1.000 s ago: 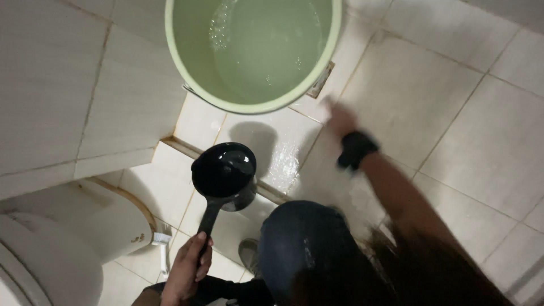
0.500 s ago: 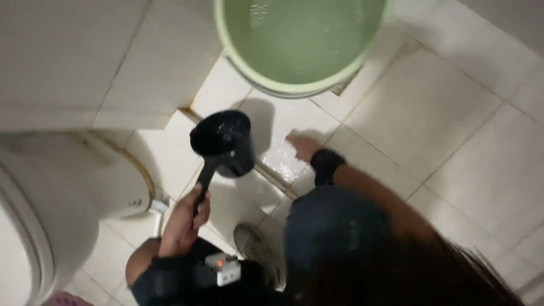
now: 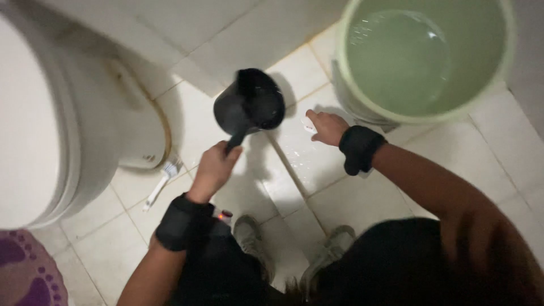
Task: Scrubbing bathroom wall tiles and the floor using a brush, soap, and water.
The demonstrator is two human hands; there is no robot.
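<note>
My left hand [image 3: 214, 169] grips the handle of a black plastic dipper [image 3: 250, 105], held tilted above the white tiled floor. My right hand [image 3: 325, 127], with a black wrist band, presses down on the wet tile just right of the dipper, fingers bent over something small and white that I cannot make out. A pale green bucket [image 3: 362, 107] holding water stands just beyond my right hand. Both wrists wear black bands.
A white toilet base [image 3: 85, 130] fills the left side. A white brush [image 3: 161, 181] lies on the floor beside it. My two shoes [image 3: 249, 238] stand on the tiles below the hands. A purple mat [image 3: 25, 277] shows at the bottom left corner.
The view has swung right, so the bucket now sits at the upper right. My right hand has come down from near the bucket to the wet tile. The dipper stays in my left hand.
</note>
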